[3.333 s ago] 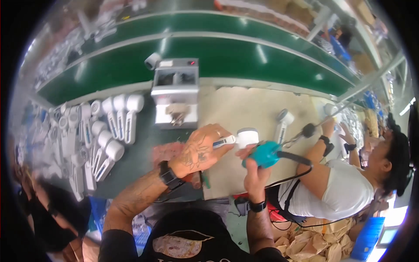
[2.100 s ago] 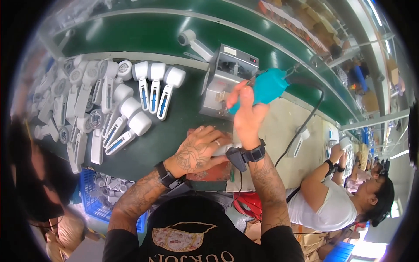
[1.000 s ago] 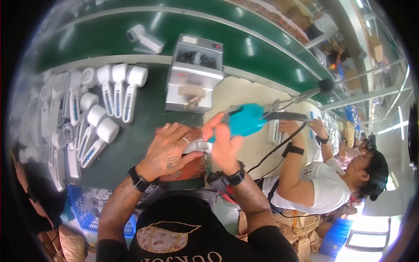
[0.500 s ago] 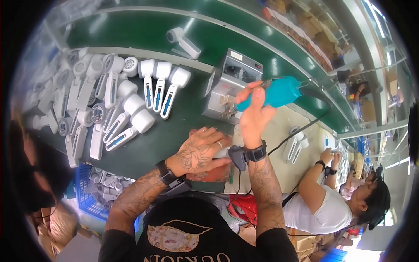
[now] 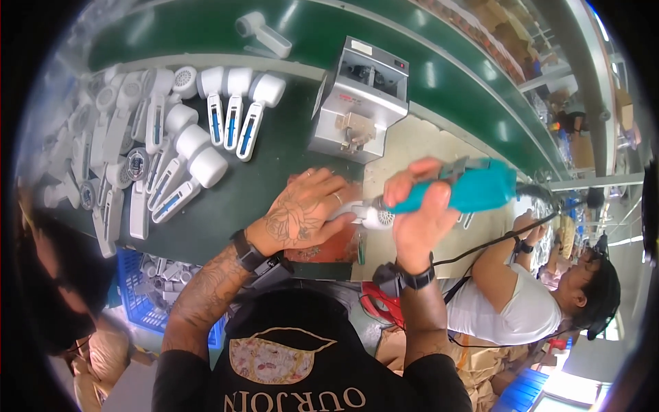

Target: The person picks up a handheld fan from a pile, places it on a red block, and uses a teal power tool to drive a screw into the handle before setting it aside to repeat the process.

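Note:
My right hand (image 5: 420,230) wraps round a teal electric screwdriver (image 5: 477,187), which lies almost level and tips toward my left hand. My left hand (image 5: 302,214) is closed over a white handheld appliance (image 5: 376,218) shaped like a hair dryer. Its round grille head sticks out between my hands, close by the screwdriver's tip; whether the two touch I cannot tell. Most of the appliance's handle is hidden under my left fingers. Below that hand lies a reddish-brown pad (image 5: 322,251) on the bench.
A grey metal screw feeder (image 5: 360,113) stands behind my hands. Several white appliances with open handles (image 5: 209,168) crowd the left side. One appliance (image 5: 264,34) lies on the green conveyor (image 5: 185,31). A blue basket (image 5: 130,285) is below the bench. A co-worker (image 5: 508,292) sits at right.
My right hand has brought the screwdriver down from the feeder, toward me and to the right. The appliance's grille head now shows beside my left hand. The whole view has shifted slightly.

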The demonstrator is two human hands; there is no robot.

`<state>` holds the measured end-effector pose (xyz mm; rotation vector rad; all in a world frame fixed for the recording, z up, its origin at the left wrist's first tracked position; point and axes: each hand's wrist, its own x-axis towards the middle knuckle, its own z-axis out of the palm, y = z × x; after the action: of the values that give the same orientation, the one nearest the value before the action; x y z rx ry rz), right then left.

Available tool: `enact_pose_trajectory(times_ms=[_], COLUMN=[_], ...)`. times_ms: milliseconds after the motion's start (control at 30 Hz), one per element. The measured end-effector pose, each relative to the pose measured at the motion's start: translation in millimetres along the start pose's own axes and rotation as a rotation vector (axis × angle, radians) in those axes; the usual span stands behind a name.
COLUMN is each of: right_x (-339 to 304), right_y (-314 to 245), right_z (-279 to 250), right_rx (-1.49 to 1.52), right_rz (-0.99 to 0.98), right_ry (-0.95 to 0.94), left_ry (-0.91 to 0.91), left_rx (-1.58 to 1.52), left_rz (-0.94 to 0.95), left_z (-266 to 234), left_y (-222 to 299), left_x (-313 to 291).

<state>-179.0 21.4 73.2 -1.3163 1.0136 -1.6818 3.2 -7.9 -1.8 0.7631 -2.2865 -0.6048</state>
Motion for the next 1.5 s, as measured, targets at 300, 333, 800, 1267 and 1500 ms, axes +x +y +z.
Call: enact_pose_trajectory(times_ms=[300, 333, 800, 1267, 1500], right_x=[-32, -32, -36, -81, -145], right_y=[4, 4, 27, 11, -33], right_z=[-11, -11, -6, -38, -59], right_rx=[-0.045, -0.027, -0.06, 0.176, -0.003], right_rz=[0.082, 0.081, -0.016, 0.042, -0.094], right_ry=[-0.014, -0.017, -0.024, 0.27, 0.295], left_ry=[-0.046, -0.048, -0.086, -0.01, 0.212], left_rx=[-0.021, -0.02, 0.018, 0.156, -0.088], left_rz=[-0.001, -0.002, -0.013, 0.185, -0.021], left_z=[0, 0, -5, 5, -38], left_y=[1, 1, 8, 33, 49], left_x=[-2, -2, 5, -5, -46])
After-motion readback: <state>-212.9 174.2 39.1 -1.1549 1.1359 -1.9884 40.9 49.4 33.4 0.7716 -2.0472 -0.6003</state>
